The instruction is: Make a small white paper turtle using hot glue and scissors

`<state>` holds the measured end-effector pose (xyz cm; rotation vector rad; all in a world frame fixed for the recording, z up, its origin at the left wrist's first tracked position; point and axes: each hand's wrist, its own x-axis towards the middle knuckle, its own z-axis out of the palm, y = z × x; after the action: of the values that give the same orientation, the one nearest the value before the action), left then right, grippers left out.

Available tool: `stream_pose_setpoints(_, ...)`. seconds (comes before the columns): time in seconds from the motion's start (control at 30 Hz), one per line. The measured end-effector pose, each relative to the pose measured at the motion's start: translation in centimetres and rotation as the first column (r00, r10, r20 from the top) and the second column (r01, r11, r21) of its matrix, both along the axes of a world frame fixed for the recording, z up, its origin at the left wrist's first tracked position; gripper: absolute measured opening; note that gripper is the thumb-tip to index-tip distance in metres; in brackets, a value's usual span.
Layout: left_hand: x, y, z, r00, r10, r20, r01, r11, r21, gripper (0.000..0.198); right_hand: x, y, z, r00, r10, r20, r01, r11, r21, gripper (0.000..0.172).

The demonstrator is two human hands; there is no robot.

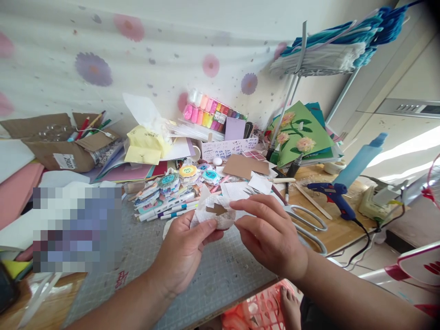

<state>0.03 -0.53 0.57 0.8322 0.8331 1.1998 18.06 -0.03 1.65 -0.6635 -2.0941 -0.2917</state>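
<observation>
Both hands hold a small white paper piece [216, 215] with a brown cardboard shape on it, just above the grey cutting mat [213, 270]. My left hand [182, 250] pinches its left edge with thumb and fingers. My right hand [268, 231] grips its right edge, fingers curled over it. Large white-handled scissors [305, 224] lie just right of my right hand.
A blue glue gun [333, 197] lies on the wooden table at right, near a blue bottle [360, 160]. Pens, stickers and paper scraps [172, 192] crowd the mat's far edge. A cardboard box [58, 142] sits at back left. A green flower card [299, 133] leans at back right.
</observation>
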Motion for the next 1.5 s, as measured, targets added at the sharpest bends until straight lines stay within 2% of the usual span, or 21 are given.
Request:
stream_pose_setpoints(0.13, 0.0, -0.1, 0.1, 1.000, -0.014, 0.013, 0.014, 1.000, 0.002, 0.024, 0.0, 0.2, 0.0, 0.999, 0.036, 0.008, -0.036, 0.999, -0.030, 0.025)
stream_pose_setpoints(0.4, 0.1, 0.1, -0.2, 0.998, -0.052, 0.026, 0.051, 0.998, 0.040, 0.022, 0.3, 0.3, -0.3, 0.996, 0.049, 0.068, -0.052, 0.998, 0.042, 0.025)
stream_pose_setpoints(0.53, 0.1, 0.0, -0.2, 1.000, -0.018, -0.007, 0.018, 1.000, 0.023, 0.019, -0.1, 0.1, -0.1, 0.994, 0.078, -0.072, -0.084, 0.993, -0.079, 0.024)
stream_pose_setpoints(0.67, 0.1, -0.1, -0.1, 0.997, 0.023, -0.069, -0.020, 0.999, 0.035, 0.021, -0.7, 0.0, 0.0, 0.977, -0.071, -0.203, 0.033, 0.983, -0.182, 0.013)
stream_pose_setpoints(0.77, 0.1, -0.1, -0.2, 0.993, 0.029, -0.110, -0.024, 0.998, 0.051, 0.019, -0.9, 0.3, 0.0, 0.955, -0.101, -0.278, 0.002, 0.942, -0.335, 0.012)
stream_pose_setpoints(0.87, 0.0, -0.1, -0.4, 0.983, 0.029, -0.179, -0.014, 0.996, 0.087, 0.017, -1.2, 0.8, 0.2, 0.933, -0.099, -0.345, -0.097, 0.856, -0.508, 0.012)
stream_pose_setpoints(1.0, -0.2, -0.1, -0.7, 0.958, 0.037, -0.283, 0.004, 0.990, 0.144, 0.018, -1.6, 1.2, 0.3, 0.905, -0.201, -0.374, -0.151, 0.671, -0.726, 0.010)
stream_pose_setpoints(1.07, -0.3, 0.0, -0.9, 0.946, 0.045, -0.321, 0.007, 0.987, 0.159, 0.019, -1.7, 1.3, 0.3, 0.866, -0.249, -0.435, -0.229, 0.576, -0.785, 0.010)
stream_pose_setpoints(1.17, -0.4, 0.0, -1.0, 0.937, 0.048, -0.347, 0.013, 0.985, 0.172, 0.019, -1.7, 1.6, 0.3, 0.749, -0.285, -0.599, -0.462, 0.424, -0.779, 0.020)
stream_pose_setpoints(1.23, -0.4, 0.1, -0.9, 0.939, 0.033, -0.343, 0.026, 0.986, 0.168, 0.017, -1.5, 1.7, 0.3, 0.688, -0.313, -0.654, -0.559, 0.346, -0.754, 0.025)
stream_pose_setpoints(1.37, -0.4, 0.2, -0.5, 0.953, -0.019, -0.301, 0.055, 0.992, 0.112, 0.014, -1.0, 2.0, 0.6, 0.689, -0.337, -0.642, -0.585, 0.265, -0.767, 0.025)
stream_pose_setpoints(1.5, -0.2, 0.4, -0.3, 0.963, -0.032, -0.267, 0.047, 0.998, 0.050, 0.014, -0.2, 2.2, 0.9, 0.711, -0.300, -0.636, -0.615, 0.173, -0.769, 0.024)
